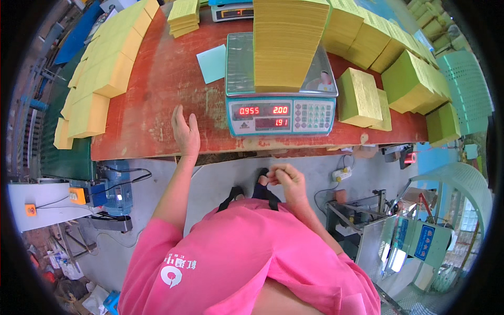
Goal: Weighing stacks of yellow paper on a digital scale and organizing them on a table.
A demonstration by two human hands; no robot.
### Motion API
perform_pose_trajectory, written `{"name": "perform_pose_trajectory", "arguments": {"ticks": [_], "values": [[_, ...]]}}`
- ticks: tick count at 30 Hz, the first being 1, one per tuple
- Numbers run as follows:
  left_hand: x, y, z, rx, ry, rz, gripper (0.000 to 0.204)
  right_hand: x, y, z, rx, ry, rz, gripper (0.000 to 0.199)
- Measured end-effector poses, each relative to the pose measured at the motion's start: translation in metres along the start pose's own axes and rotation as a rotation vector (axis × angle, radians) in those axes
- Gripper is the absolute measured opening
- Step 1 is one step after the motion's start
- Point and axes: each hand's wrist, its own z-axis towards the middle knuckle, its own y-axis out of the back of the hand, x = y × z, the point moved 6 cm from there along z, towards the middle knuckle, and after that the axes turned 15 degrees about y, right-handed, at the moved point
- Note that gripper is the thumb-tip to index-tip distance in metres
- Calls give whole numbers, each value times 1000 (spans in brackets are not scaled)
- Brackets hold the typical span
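The left hand (185,132) lies flat, fingers together, on the near edge of the red tabletop (157,79), at centre left of the frame; its grip is open and holds nothing. The right hand (286,181) hangs below the tabletop edge, just right of centre, its fingers curled loosely inward; whether they pinch anything small, I cannot tell. Just right of the left hand stands a teal weighing scale (281,113) with a lit red display, carrying a tall stack of yellow paper sheets (286,44). A pale blue paper square (211,63) lies left of the scale. Yellow-green paper blocks (359,97) sit at right, yellow stacks (102,68) at upper left.
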Motion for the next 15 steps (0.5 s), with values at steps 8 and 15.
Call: {"name": "perform_pose_trajectory", "arguments": {"ticks": [8,15], "values": [[7,5,-7,97,-77,-130,39,-18,-49,-59,77,-134,75,19],[-97,39,18,255,-40,-556,22,-31,-23,-72,35,-125,4,20]]}}
